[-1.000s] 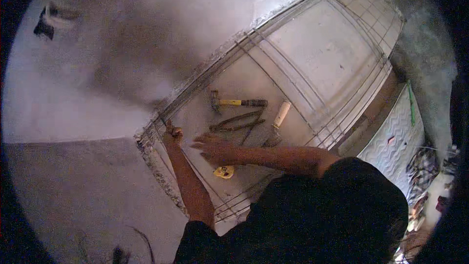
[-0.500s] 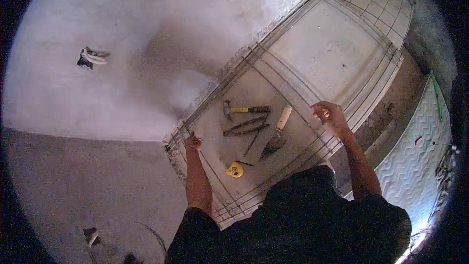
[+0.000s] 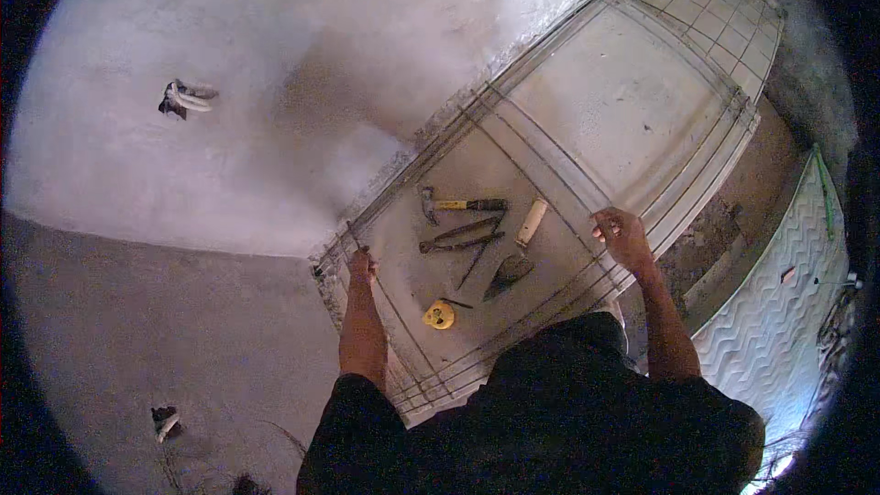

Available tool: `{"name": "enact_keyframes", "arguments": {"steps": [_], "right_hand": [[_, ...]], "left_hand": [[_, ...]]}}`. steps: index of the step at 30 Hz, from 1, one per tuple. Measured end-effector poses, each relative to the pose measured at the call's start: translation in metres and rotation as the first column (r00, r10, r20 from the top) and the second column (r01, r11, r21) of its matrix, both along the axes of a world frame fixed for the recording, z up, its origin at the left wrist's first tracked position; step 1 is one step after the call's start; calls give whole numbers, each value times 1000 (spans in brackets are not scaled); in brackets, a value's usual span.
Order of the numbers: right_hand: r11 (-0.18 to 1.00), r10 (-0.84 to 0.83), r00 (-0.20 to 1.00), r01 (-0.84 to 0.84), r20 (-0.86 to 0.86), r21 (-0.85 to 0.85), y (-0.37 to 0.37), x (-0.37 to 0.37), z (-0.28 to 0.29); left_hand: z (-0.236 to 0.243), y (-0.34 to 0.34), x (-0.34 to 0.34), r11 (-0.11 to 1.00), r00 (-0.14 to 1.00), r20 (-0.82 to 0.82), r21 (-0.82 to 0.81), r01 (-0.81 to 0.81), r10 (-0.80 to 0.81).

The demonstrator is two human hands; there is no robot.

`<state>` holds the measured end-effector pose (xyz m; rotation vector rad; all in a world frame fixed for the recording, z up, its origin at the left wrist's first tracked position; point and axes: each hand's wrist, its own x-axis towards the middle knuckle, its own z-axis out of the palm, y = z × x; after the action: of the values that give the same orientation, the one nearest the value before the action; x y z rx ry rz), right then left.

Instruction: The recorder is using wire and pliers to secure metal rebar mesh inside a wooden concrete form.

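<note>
My left hand (image 3: 363, 264) is closed round a thin steel rod (image 3: 396, 316) at the near-left end of a rod frame. My right hand (image 3: 621, 238) is curled over the crossing rods on the right side; what its fingers hold, if anything, is hidden. Between my hands, on the pale slab (image 3: 449, 280), lie a claw hammer (image 3: 466, 205) with a yellow and black handle, dark long-handled pincers (image 3: 463, 236), a trowel (image 3: 509, 277) with a wooden handle (image 3: 532, 223), and a yellow tape measure (image 3: 439, 314).
A rough plastered wall (image 3: 247, 46) borders the slab on the left, with cables (image 3: 190, 96) poking from a hole. Further along lies a wire grid (image 3: 720, 14). A white quilted sheet (image 3: 770, 312) and a green strip (image 3: 825, 192) lie at the right.
My right hand has come down slightly toward the near side, closer to the crossing rods. My left hand stays at its rod. The tools have not moved, though the view has tilted a little.
</note>
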<state>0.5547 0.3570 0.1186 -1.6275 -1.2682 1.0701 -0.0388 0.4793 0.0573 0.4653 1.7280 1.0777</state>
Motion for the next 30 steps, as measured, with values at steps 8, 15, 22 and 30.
{"name": "enact_keyframes", "arguments": {"steps": [8, 15, 22, 30], "right_hand": [[1000, -8, 999, 7, 34, 4, -3, 2, -3], [1000, 0, 996, -3, 88, 30, -7, 2, -2], [1000, 14, 991, -14, 132, -2, -10, 2, -14], [1000, 27, 986, -25, 166, -15, -7, 2, -6]], "left_hand": [[-2, 1, 8, 999, 999, 4, 16, -43, 43], [-12, 0, -3, 990, 933, -342, -116, 80, -115], [-11, 4, 4, 993, 978, -197, -84, -85, 67], [-24, 5, -10, 981, 986, 47, 103, -166, 162]]}}
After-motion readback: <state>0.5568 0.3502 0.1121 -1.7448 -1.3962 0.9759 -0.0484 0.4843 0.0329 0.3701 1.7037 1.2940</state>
